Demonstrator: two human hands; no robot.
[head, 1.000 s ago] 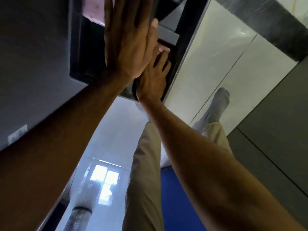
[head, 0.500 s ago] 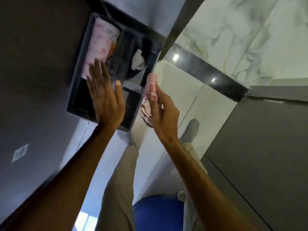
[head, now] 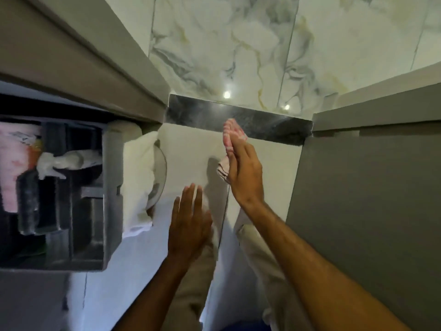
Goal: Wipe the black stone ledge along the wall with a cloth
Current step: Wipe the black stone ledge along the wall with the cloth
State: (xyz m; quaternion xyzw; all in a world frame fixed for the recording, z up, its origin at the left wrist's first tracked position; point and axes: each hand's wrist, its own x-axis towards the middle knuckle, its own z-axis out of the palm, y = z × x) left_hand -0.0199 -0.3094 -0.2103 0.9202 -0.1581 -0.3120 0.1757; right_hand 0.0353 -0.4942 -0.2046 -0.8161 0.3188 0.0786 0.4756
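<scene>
At ledge (head: pixel 238 120), right hand (head: pixel 243 173) seemingly grips cloth (head: pixel 230 133).

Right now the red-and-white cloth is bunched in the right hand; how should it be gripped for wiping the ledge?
Keep the right hand on the cloth's lower bunch, palm behind it, coming from below. Its free end already pokes past the fingertips toward the black ledge.

Two hands, left (head: pixel 188 223) and right (head: pixel 243 170); one cloth (head: pixel 230 134); one black ledge (head: pixel 267 125); one caddy (head: pixel 59 194), left of frame.
</scene>
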